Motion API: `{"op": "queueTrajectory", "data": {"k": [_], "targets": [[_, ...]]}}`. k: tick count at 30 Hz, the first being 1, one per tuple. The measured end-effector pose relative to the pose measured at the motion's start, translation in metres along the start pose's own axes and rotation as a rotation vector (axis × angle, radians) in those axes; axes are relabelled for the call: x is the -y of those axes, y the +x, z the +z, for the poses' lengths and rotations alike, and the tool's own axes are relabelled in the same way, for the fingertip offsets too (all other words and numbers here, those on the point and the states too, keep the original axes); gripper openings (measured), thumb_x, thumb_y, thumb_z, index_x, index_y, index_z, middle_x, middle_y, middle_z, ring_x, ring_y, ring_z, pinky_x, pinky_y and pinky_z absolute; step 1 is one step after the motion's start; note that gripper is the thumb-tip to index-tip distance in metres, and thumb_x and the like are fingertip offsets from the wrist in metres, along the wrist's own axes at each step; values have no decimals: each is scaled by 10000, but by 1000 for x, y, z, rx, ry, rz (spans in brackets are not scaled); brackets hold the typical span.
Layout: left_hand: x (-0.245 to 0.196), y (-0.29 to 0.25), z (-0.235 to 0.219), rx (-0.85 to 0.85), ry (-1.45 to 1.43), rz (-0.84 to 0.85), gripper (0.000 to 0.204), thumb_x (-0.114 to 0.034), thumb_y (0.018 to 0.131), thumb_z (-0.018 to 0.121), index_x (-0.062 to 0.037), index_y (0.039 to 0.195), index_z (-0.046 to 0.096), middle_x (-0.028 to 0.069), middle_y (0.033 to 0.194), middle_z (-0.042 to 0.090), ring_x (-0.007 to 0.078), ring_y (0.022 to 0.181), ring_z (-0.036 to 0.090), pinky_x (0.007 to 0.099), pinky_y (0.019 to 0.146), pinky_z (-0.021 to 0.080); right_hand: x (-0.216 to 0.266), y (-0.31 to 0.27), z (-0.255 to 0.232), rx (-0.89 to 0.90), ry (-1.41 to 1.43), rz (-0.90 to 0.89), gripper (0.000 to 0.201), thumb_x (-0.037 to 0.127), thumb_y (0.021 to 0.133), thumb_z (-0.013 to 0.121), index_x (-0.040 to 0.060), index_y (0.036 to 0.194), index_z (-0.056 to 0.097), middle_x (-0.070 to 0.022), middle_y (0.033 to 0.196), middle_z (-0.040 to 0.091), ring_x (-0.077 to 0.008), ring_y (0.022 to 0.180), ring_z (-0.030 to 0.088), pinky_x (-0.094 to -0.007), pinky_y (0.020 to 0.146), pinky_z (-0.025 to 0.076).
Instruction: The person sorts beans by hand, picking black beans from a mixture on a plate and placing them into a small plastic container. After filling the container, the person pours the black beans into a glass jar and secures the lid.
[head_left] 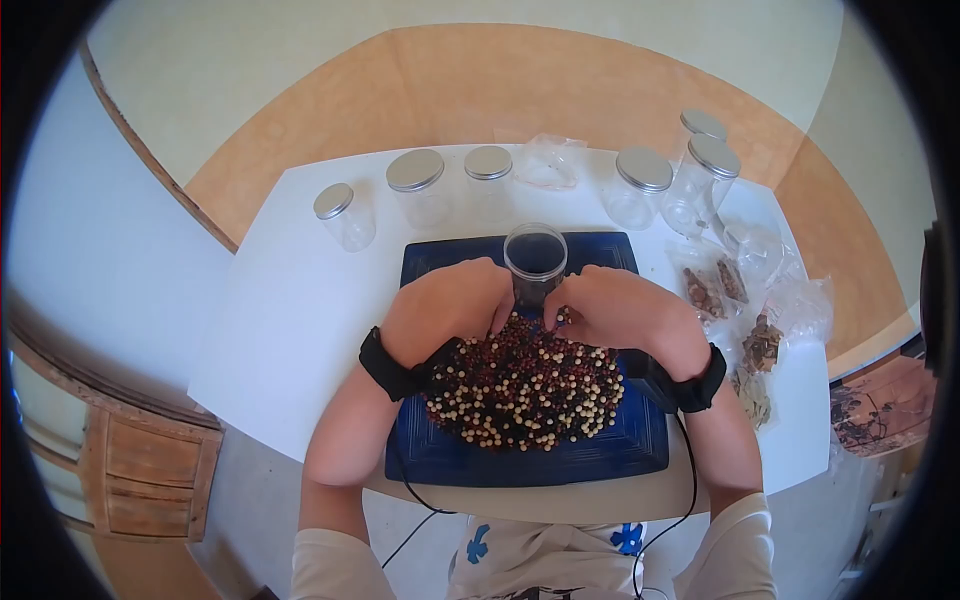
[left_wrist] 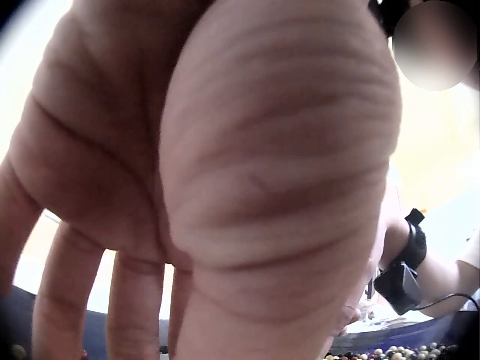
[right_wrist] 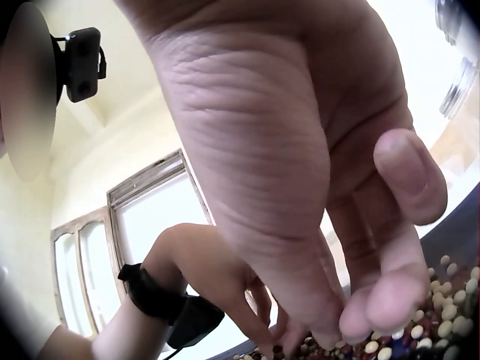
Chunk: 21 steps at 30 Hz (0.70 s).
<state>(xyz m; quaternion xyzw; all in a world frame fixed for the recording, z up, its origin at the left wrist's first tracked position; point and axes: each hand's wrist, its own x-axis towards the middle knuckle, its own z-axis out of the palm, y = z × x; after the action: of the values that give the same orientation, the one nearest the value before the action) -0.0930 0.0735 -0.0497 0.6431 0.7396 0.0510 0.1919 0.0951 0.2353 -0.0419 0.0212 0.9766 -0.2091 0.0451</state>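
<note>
Mixed beans (head_left: 530,405) lie heaped on the blue tray (head_left: 540,472). Above its far half, the left hand (head_left: 452,300) reaches fingers downward and the right hand (head_left: 625,310) bends its own; whether either pinches beans cannot be told. A knuckle's knock could topple the open jar (head_left: 535,288) standing between them on the tray, its contents unclear. Beyond the tray: lidded jars (head_left: 415,200), apparently empty.
</note>
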Motion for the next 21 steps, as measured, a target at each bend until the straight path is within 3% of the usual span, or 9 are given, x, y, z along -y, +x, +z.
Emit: {"op": "queueTrajectory", "data": {"k": [5, 7, 8, 11, 17, 21], "targets": [[6, -5, -13, -79, -46, 65, 69, -35, 786, 711, -101, 805, 709, 121, 895, 693, 321, 893, 710, 405, 742, 556, -5, 2, 12, -64, -38, -9, 174, 153, 896, 772, 126, 1065, 800, -101, 838, 775, -324, 881, 764, -434, 798, 593], [3, -6, -41, -18, -149, 91, 78, -8, 796, 803, -35, 863, 772, 78, 830, 773, 217, 787, 744, 346, 697, 575, -3, 1, 11, -61, -46, -8, 171, 155, 897, 771, 125, 1063, 798, -107, 841, 776, -328, 881, 763, -439, 799, 592], [0, -12, -52, -16, -147, 91, 78, -8, 796, 803, -35, 863, 772, 78, 830, 773, 217, 787, 744, 346, 697, 575, -2, 1, 11, -60, -55, -7, 168, 158, 898, 769, 123, 1060, 795, -112, 844, 776, -332, 881, 762, -444, 799, 590], [-7, -20, -73, -295, -255, 198, 133, -117, 886, 828, -46, 952, 736, 24, 887, 745, 133, 781, 683, 286, 670, 537, -6, 3, 18, -76, -73, -24, 155, 166, 901, 768, 118, 1047, 788, -121, 857, 772, -344, 889, 756, -455, 808, 586], [-18, -4, -62, -566, -158, 284, 202, -166, 889, 842, -39, 950, 698, 43, 939, 723, 179, 769, 677, 312, 674, 525, 2, 7, 12, 64, -41, 49, 148, 173, 903, 760, 115, 1038, 780, -125, 866, 761, -361, 907, 748, -461, 818, 581], [-17, -9, -65, -567, -102, 217, 209, -207, 901, 834, -51, 956, 705, 59, 937, 724, 202, 760, 674, 328, 686, 525, -1, 6, 12, 43, -30, 54, 153, 178, 895, 760, 106, 1029, 777, -130, 858, 763, -359, 898, 749, -458, 813, 583]]}}
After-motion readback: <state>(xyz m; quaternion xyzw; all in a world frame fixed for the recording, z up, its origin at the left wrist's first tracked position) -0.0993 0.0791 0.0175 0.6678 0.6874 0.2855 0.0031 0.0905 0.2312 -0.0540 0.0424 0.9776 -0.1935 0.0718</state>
